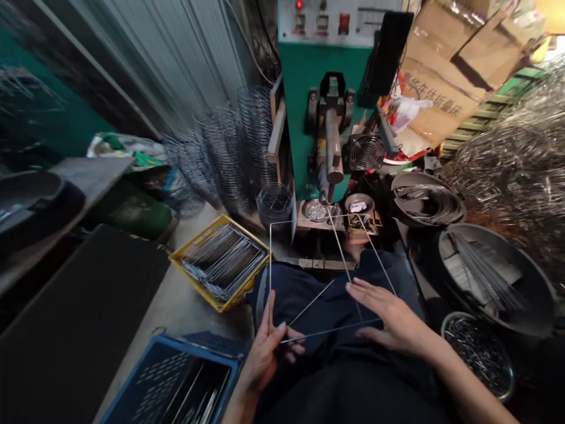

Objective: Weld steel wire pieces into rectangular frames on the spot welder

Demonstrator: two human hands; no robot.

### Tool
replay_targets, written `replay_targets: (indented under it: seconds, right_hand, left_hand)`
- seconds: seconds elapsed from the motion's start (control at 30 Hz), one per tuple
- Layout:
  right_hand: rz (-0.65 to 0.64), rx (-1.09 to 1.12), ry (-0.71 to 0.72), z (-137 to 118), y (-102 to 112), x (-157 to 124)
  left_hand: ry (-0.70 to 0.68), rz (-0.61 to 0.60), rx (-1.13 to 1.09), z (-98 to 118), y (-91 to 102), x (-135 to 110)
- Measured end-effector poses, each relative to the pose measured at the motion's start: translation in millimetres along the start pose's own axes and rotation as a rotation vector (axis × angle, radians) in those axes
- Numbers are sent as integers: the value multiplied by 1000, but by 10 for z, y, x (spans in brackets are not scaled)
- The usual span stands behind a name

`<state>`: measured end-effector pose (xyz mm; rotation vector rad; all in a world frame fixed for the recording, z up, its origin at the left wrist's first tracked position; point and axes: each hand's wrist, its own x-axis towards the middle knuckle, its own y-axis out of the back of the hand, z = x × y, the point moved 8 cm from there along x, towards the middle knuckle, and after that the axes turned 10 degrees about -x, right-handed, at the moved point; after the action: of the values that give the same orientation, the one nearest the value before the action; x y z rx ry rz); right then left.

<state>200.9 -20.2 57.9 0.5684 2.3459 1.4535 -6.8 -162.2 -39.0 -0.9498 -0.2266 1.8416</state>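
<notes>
A bent wire frame, roughly rectangular, hangs over my lap, with its far edge near the machine. My left hand is closed on the frame's near left corner, thumb and fingers pinching the wire. Over the frame's right side lies my right hand, fingers stretched out and thumb apart. Its palm covers the near right corner, and its fingertips are close to a straight wire rod that reaches up to the machine's tip. A shorter wire slants away from my left hand; how it joins the frame is hidden.
Ahead stands a green machine with a cylindrical head. To the left are a yellow crate of wire pieces and a blue crate. Basins of rods and small metal parts stand at right, beside piled wire.
</notes>
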Motion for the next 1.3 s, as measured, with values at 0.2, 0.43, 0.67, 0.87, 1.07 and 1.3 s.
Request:
replay_targets:
  seconds: [0.2, 0.43, 0.67, 0.87, 1.07, 1.3]
  right_hand:
    - [8, -2, -1, 65, -216, 68]
    - [-1, -4, -23, 104, -311, 69]
    - [-37, -90, -51, 181, -317, 2]
    - [90, -240, -256, 444, -174, -83]
    - [-14, 28, 0, -156, -286, 204]
    - [50, 28, -54, -111, -280, 103]
  left_hand:
    - [30, -55, 24, -57, -92, 36]
    - [11, -85, 14, -43, -122, 59]
    - [5, -82, -20, -73, -102, 64]
    - [22, -122, -52, -151, -77, 105]
    - [23, -163, -63, -188, -184, 174]
    - [20, -154, -87, -158, -205, 137]
